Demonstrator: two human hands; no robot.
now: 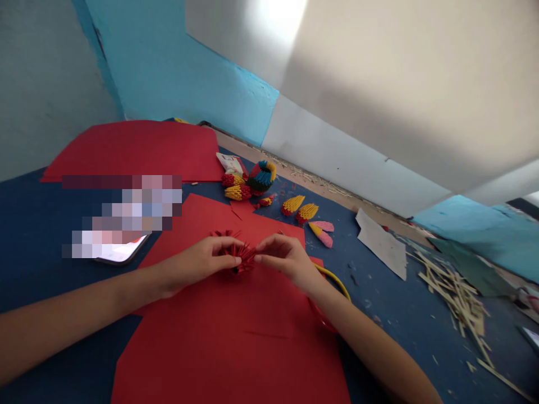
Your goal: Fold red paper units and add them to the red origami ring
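Observation:
A spiky red folded-paper piece (241, 262) is between my two hands, above a red paper sheet (236, 353). My left hand (210, 258) is closed on its left side, thumb and fingers pinching it. From the right, my right hand (284, 255) pinches at the piece's edge; its thumb and fingertips meet on the pointed red folds. The fingers hide part of the piece. Just behind my left hand are more small red points of folded paper (225, 233).
A lit phone (122, 252) lies left, partly blurred out. Behind are a red paper stack (138, 151), a multicoloured folded-paper model (263, 177) and yellow-red folded pieces (307, 213). A yellow rim (337, 280) shows beside my right forearm. Thin pale strips (458, 297) lie right.

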